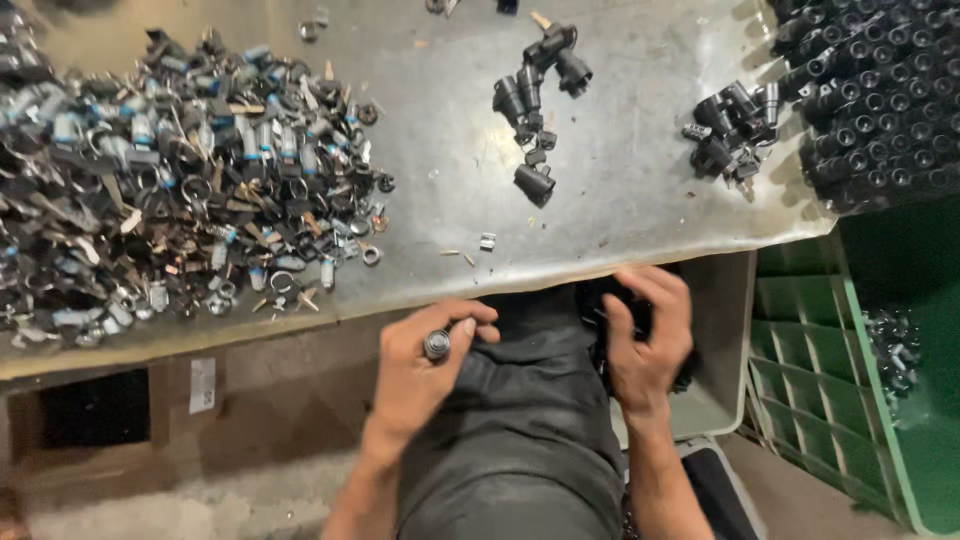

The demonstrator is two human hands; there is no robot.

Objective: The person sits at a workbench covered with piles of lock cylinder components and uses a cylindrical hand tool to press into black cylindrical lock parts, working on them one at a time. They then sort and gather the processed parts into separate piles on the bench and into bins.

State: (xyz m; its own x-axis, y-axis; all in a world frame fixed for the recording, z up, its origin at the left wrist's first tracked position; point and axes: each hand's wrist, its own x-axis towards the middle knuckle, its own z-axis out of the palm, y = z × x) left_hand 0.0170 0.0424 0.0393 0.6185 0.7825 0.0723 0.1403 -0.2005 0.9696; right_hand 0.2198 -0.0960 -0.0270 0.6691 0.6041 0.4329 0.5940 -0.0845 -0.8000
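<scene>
My left hand [420, 370] is below the table's front edge, over my lap, with its fingers closed on a small round metal cylinder [437, 344]. My right hand [647, 338] is to the right of it, curled around a black part [618, 305] that is mostly hidden under the fingers. A large heap of small metal and black parts with keys [170, 180] covers the table's left side. Two small groups of black cylinder parts [538, 100] and black parts with keys [735, 130] lie further right.
The metal table [620, 210] ends just above my hands. A dense stack of black cylinders [880, 90] fills the far right corner. A green crate [850, 370] with small metal parts stands at the right. A grey tray [725, 330] sits under the table edge.
</scene>
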